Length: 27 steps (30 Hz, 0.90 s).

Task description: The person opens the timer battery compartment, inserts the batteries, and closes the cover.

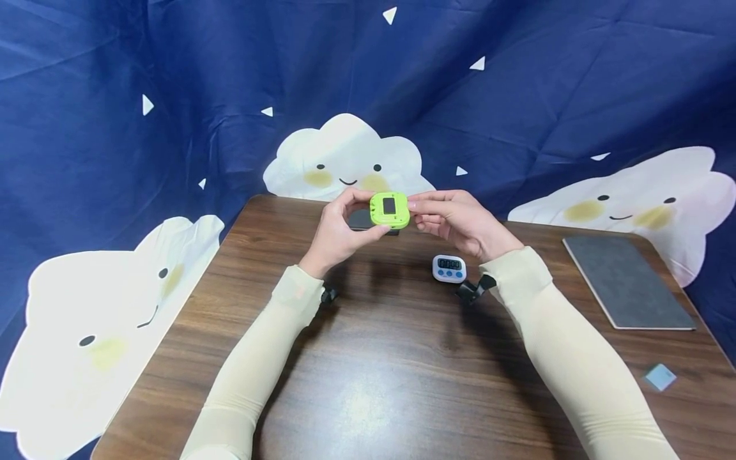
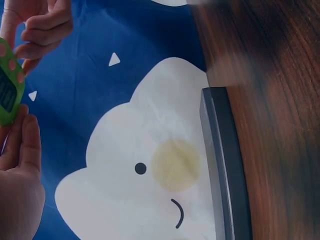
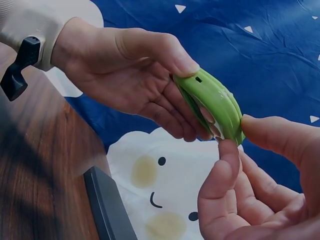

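Observation:
A bright green digital timer (image 1: 390, 211) is held up above the far part of the table, its back with a dark square patch toward the head view. My left hand (image 1: 344, 227) grips it by the left side, thumb along the lower edge. At the opposite edge, my right hand (image 1: 451, 220) pinches it between thumb and index finger, clearer in the right wrist view, where the right hand (image 3: 260, 185) sits low. Pink buttons and a dark screen show on the timer's front (image 2: 9, 87) in the left wrist view.
A white timer (image 1: 449, 269) with blue buttons stands below my right hand. Behind the green timer is a dark box (image 2: 225, 165), partly hidden in the head view. A grey notebook (image 1: 627, 281) and a small light-blue block (image 1: 660, 377) lie at the right of the wooden table (image 1: 368, 358).

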Each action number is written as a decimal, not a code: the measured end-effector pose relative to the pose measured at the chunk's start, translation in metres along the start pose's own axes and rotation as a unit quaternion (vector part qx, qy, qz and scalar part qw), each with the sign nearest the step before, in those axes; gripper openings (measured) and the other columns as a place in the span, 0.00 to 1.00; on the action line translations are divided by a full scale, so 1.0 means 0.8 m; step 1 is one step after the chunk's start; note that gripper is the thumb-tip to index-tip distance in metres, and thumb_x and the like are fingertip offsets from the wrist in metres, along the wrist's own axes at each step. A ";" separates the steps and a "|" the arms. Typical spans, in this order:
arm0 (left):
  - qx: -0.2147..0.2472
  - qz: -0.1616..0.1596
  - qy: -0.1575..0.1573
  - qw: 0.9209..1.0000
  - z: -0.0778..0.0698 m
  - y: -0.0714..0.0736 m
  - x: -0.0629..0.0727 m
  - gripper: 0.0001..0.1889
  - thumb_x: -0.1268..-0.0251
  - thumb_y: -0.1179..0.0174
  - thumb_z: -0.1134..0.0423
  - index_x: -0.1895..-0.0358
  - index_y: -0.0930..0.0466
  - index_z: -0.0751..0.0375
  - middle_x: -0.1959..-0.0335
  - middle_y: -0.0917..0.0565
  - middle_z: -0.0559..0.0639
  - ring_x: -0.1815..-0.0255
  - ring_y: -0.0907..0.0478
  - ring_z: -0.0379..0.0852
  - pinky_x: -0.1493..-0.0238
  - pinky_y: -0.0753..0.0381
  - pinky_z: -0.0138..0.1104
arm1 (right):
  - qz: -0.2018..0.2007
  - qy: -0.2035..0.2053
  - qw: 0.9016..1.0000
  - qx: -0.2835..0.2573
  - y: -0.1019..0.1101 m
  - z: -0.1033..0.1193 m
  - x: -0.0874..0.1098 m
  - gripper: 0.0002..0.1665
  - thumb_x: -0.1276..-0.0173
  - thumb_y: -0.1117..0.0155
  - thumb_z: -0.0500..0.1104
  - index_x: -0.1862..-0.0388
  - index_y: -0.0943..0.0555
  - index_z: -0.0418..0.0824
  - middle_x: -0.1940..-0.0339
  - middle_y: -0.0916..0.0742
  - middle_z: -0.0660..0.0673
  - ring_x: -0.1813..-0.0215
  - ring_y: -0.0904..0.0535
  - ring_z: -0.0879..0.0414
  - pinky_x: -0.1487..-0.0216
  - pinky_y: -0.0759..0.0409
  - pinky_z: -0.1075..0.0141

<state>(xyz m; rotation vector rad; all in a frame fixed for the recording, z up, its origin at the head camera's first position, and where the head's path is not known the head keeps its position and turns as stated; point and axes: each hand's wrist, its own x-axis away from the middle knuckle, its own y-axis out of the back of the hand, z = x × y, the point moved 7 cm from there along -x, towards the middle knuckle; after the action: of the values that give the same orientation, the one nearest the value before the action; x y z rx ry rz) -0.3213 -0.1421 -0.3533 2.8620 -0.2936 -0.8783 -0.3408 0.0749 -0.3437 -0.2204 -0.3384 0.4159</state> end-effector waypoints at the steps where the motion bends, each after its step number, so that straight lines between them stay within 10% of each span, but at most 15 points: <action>1: 0.001 -0.001 0.002 1.000 0.000 0.000 0.000 0.30 0.42 0.19 0.72 0.36 0.19 0.70 0.38 0.13 0.65 0.37 0.12 0.57 0.24 0.19 0.63 | -0.001 -0.001 1.000 -0.001 0.000 0.000 0.000 0.09 0.18 0.32 0.32 0.53 0.06 0.40 0.59 0.04 0.45 0.65 0.10 0.60 0.58 0.08 0.72; 10: -0.007 0.001 0.004 1.000 -0.002 0.001 0.002 0.31 0.43 0.18 0.72 0.36 0.19 0.71 0.38 0.12 0.66 0.36 0.12 0.60 0.23 0.20 0.65 | -0.005 -0.004 1.000 0.019 -0.002 -0.001 0.001 0.06 0.19 0.29 0.34 0.51 0.07 0.40 0.59 0.04 0.46 0.64 0.10 0.61 0.57 0.08 0.72; 14: -0.012 -0.001 0.014 1.000 0.003 0.002 0.001 0.30 0.41 0.18 0.71 0.35 0.19 0.70 0.37 0.12 0.65 0.35 0.12 0.60 0.23 0.19 0.61 | -0.046 0.082 0.989 0.114 0.000 0.007 0.008 0.11 0.22 0.24 0.40 0.44 0.07 0.41 0.56 0.05 0.50 0.63 0.12 0.63 0.59 0.12 0.75; 16: -0.016 -0.006 0.027 0.999 0.007 0.003 0.001 0.29 0.39 0.19 0.69 0.35 0.18 0.68 0.37 0.13 0.63 0.35 0.12 0.58 0.23 0.17 0.56 | -0.083 0.183 0.952 0.230 -0.004 0.019 0.018 0.15 0.24 0.21 0.43 0.42 0.07 0.42 0.56 0.06 0.51 0.60 0.14 0.63 0.58 0.15 0.76; 21: -0.023 -0.025 0.050 0.998 0.012 0.005 0.001 0.29 0.37 0.19 0.67 0.33 0.18 0.64 0.35 0.13 0.59 0.35 0.12 0.55 0.23 0.16 0.46 | -0.153 0.402 0.776 0.461 -0.041 0.034 0.054 0.22 0.30 0.16 0.41 0.40 0.09 0.39 0.56 0.10 0.44 0.52 0.15 0.52 0.48 0.16 0.67; 24: -0.017 -0.026 0.045 0.999 0.011 0.004 0.001 0.29 0.37 0.19 0.67 0.33 0.18 0.64 0.34 0.14 0.60 0.34 0.13 0.56 0.23 0.17 0.48 | -0.139 0.444 0.735 0.493 -0.059 0.030 0.061 0.25 0.35 0.13 0.38 0.40 0.10 0.36 0.56 0.12 0.43 0.51 0.15 0.47 0.48 0.19 0.64; 27: -0.007 -0.021 0.038 0.999 0.010 0.001 0.001 0.29 0.36 0.20 0.68 0.33 0.18 0.65 0.35 0.14 0.61 0.34 0.13 0.57 0.22 0.18 0.56 | -0.134 0.452 0.723 0.504 -0.066 0.026 0.061 0.26 0.37 0.12 0.37 0.41 0.10 0.35 0.56 0.13 0.43 0.51 0.17 0.45 0.49 0.21 0.63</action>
<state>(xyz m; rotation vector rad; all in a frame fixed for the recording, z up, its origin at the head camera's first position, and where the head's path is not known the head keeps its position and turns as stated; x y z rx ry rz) -0.3253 -0.1436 -0.3599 2.8910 -0.2197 -0.7725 -0.2874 0.0516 -0.2962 0.7037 0.8453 0.1162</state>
